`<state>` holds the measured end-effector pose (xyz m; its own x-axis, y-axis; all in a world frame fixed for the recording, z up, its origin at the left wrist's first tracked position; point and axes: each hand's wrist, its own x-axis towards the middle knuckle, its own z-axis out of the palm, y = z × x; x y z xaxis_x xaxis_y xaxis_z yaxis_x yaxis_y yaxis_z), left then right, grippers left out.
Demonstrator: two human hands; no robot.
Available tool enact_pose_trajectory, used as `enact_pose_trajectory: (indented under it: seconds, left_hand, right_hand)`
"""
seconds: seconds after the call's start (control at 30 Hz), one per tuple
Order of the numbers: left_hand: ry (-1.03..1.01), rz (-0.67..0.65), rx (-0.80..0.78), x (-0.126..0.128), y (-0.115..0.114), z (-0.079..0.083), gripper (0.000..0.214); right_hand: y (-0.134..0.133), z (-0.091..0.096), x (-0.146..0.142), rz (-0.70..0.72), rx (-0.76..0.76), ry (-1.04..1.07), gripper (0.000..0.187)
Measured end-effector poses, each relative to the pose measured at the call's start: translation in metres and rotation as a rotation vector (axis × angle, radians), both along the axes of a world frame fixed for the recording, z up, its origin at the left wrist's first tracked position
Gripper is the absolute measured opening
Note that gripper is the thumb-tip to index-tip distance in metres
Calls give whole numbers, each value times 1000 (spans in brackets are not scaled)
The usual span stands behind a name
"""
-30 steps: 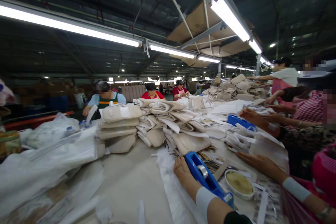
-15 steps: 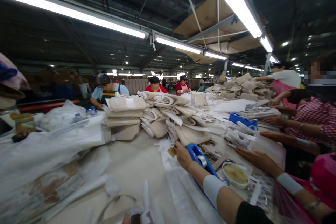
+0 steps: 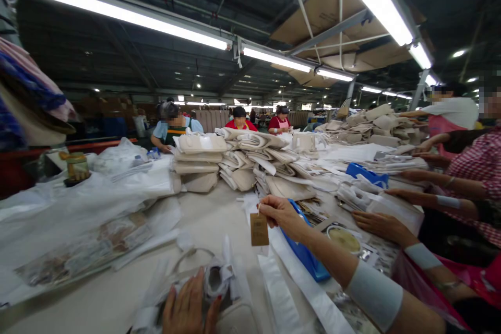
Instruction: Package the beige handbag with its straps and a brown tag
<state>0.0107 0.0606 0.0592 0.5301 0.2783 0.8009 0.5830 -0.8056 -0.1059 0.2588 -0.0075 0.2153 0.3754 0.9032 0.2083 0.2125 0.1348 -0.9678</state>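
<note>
My right hand [image 3: 279, 214] is raised over the table and pinches the string of a small brown hang tag [image 3: 259, 229], which dangles below the fingers. A white band wraps that forearm. Low in the view, my left hand [image 3: 188, 305] lies flat with fingers stretched out on a cream bag [image 3: 235, 321]. Its fingertips touch the bag's handle, which is wrapped in white paper [image 3: 216, 277]. A blue tape dispenser [image 3: 304, 254] sits just right of my right arm.
Stacks of folded cream bags [image 3: 199, 159] fill the table's middle. Clear plastic sheets [image 3: 78, 209] cover the left side. A co-worker's hand [image 3: 376, 224] rests at the right beside a small round dish [image 3: 344, 237]. Other people work around the table. A second blue dispenser [image 3: 366, 173] lies farther back.
My right hand has lifted off the table by the dispenser, bringing the brown tag up by its string. My left hand has come into view on the bag. The view has tilted down.
</note>
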Motion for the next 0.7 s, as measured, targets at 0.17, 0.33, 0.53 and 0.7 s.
enact_pose_trajectory:
  seconds: [0.17, 0.33, 0.53, 0.7]
  left_hand:
    - [-93, -126, -85, -10, 0, 12, 46]
    - [-238, -351, -613, 7, -40, 65, 37]
    - [-318, -526, -1151, 45, -89, 116, 43]
    - [-346, -584, -1437, 44, -91, 118, 18]
  right_hand:
    - [-37, 12, -21, 47, 17, 19, 29]
    - [-64, 8, -41, 109, -11, 39, 30]
    - [-80, -6, -57, 218, -38, 56, 32]
    - [-91, -16, -58, 171, -37, -74, 25]
